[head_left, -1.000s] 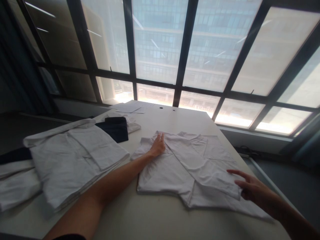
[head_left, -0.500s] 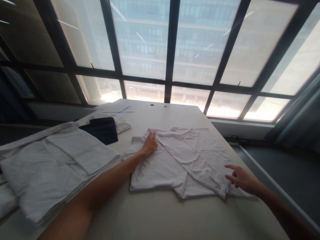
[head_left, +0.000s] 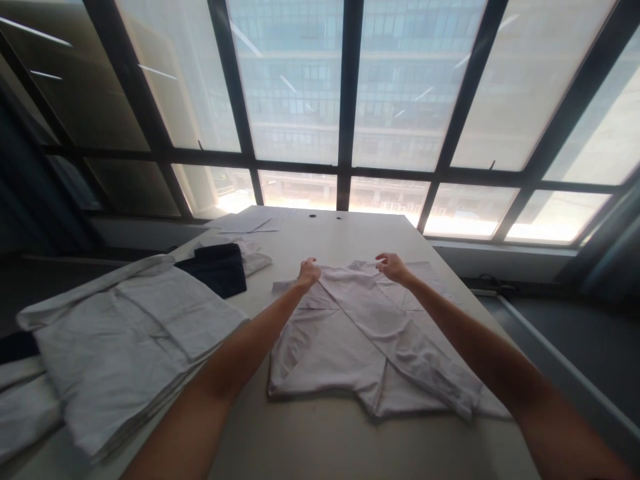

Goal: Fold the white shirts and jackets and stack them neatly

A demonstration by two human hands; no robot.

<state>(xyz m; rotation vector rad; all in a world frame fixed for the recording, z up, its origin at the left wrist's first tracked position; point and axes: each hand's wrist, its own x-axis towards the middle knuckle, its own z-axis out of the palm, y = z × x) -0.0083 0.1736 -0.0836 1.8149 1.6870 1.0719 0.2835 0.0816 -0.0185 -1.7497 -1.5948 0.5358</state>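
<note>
A white shirt [head_left: 345,340] lies partly folded on the table, one long sleeve [head_left: 395,330] slanting across it toward the near right. At the shirt's far left edge, my left hand [head_left: 309,271] is closed, its fingers pinching the fabric. My right hand [head_left: 393,267] hovers near the far edge by the collar [head_left: 361,265], thumb and fingers curved and apart, with nothing visible between them.
A stack of folded white garments [head_left: 135,333] lies to the left, with a dark navy folded cloth [head_left: 220,267] behind it. Paper sheets [head_left: 245,221] rest at the far left of the white table [head_left: 345,240]. Large windows [head_left: 395,87] stand beyond.
My right hand has moved from the shirt's near right side to its far edge. My left hand has gone from lying on the fabric to closing at the far edge.
</note>
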